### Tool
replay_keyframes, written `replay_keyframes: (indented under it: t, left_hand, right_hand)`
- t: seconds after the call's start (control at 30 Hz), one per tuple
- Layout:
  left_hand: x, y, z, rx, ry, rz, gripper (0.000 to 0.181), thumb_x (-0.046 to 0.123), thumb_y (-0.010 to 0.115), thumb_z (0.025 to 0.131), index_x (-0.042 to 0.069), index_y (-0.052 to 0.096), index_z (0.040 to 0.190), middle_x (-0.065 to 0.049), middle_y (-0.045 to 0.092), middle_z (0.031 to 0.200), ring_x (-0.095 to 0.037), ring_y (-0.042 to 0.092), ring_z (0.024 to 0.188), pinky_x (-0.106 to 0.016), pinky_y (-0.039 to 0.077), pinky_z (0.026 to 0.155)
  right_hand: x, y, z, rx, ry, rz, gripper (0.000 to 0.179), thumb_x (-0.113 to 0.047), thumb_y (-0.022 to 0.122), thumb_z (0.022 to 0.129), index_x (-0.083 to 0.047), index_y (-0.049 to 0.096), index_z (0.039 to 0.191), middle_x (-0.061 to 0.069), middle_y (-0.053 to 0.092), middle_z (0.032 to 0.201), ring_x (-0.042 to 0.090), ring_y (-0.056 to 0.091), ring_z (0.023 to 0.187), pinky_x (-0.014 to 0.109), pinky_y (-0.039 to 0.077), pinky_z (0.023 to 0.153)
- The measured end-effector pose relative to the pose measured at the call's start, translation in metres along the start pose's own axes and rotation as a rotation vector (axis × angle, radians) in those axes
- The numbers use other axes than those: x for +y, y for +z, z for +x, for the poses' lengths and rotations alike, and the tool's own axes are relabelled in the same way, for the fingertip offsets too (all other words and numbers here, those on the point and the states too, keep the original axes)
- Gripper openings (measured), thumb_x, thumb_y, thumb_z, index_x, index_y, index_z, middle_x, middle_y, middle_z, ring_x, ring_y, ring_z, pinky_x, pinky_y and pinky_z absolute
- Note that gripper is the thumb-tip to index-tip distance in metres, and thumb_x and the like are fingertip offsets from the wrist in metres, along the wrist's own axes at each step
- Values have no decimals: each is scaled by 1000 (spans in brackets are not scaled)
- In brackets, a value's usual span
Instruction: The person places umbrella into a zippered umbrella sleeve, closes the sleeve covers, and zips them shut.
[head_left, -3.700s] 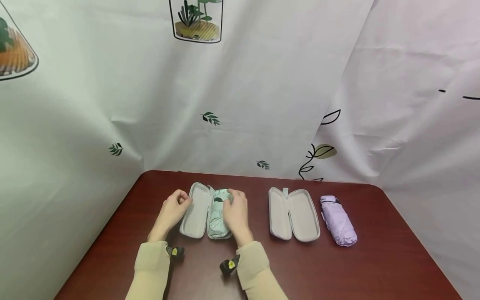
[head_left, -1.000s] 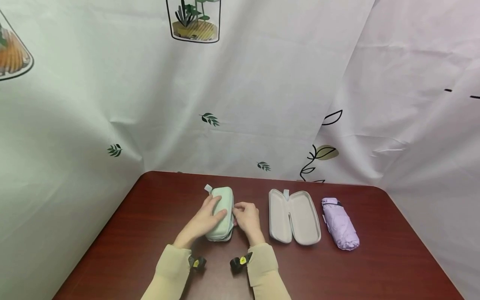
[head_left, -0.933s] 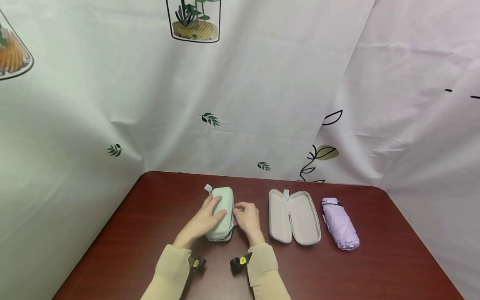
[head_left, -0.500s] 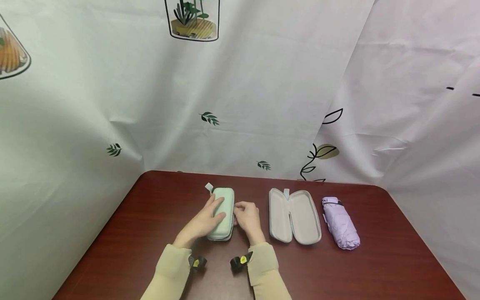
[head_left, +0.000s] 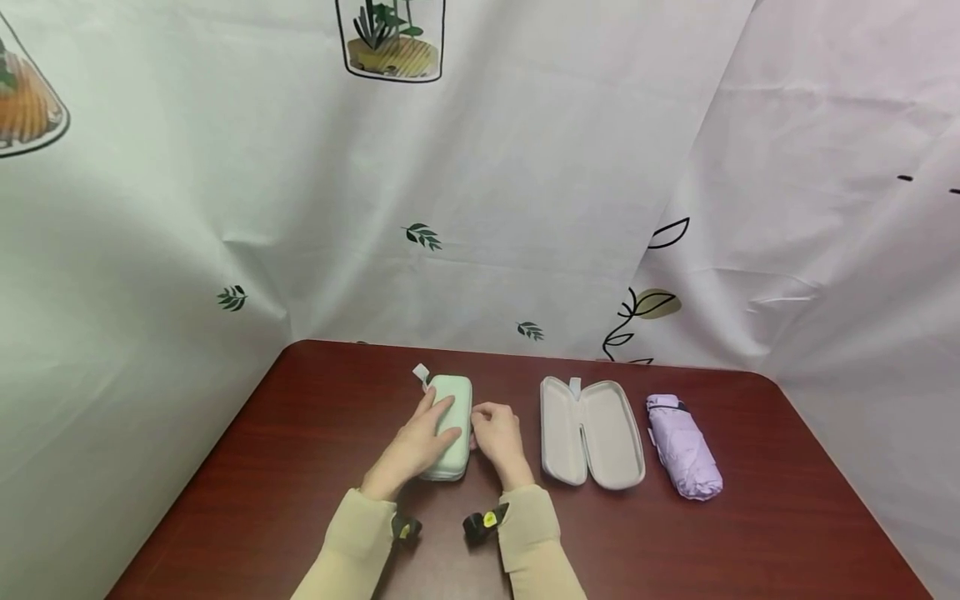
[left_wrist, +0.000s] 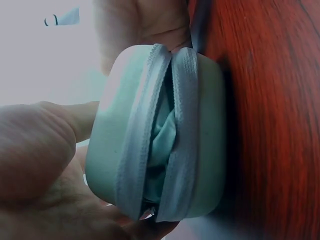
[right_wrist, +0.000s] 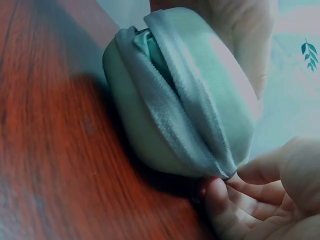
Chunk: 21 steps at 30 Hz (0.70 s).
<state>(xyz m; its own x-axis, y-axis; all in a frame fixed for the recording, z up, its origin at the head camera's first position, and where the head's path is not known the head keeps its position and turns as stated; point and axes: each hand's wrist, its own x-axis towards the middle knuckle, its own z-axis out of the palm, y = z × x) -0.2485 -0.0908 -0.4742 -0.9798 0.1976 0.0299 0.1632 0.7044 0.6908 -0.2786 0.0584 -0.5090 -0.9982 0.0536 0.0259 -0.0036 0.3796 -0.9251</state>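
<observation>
In the head view, a mint-green zip case (head_left: 452, 408) lies on the table with its lid down. Its zip gapes at the near end, where folded green umbrella fabric (left_wrist: 163, 140) shows between the grey zip tapes (left_wrist: 186, 95). My left hand (head_left: 415, 442) holds the case from its left side, thumb and fingers spread over the lid and edge. At the right side, my right hand (head_left: 497, 433) pinches at the zip seam with thumb and forefinger, as the right wrist view shows. The zip pull is mostly hidden by those fingertips.
Right of the hands lies a second case (head_left: 613, 429), opened flat with a pale grey lining. Beyond it is a folded lilac umbrella (head_left: 684, 450). The dark red table (head_left: 675, 550) ends at a white printed cloth (head_left: 480, 167) behind.
Earlier the green case lay open with the green umbrella in its right half; its lid is now folded over. My left hand has moved right onto it, and my right hand to its side.
</observation>
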Motion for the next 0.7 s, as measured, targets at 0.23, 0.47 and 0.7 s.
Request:
replay_keyframes:
  t: [0.23, 0.47, 0.7]
  left_hand:
    - [-1, -4, -1, 3, -19, -6, 57, 24, 63, 95, 7, 43, 147, -19, 21, 158, -41, 30, 139, -63, 30, 103]
    - [-10, -12, 3, 35, -70, -30, 78, 32, 76, 84, 4, 40, 147, -21, 35, 150, -39, 45, 127, -55, 39, 98]
    - [-20, -15, 5, 23, -79, -74, 99, 47, 80, 77, 3, 30, 152, -21, 39, 146, -35, 49, 120, -52, 41, 95]
  right_hand:
    - [-7, -8, -3, -73, -27, 12, 23, -8, 58, 93, 4, 67, 110, 5, 68, 75, 20, 66, 56, 30, 52, 56]
    - [-31, -22, -9, -83, -251, -178, 26, -5, 58, 93, -6, 68, 117, 11, 68, 105, 21, 62, 82, 37, 51, 72]
    - [-59, -25, 0, -381, -477, -599, 36, 4, 60, 86, -9, 63, 119, 10, 56, 127, 29, 50, 119, 44, 43, 97]
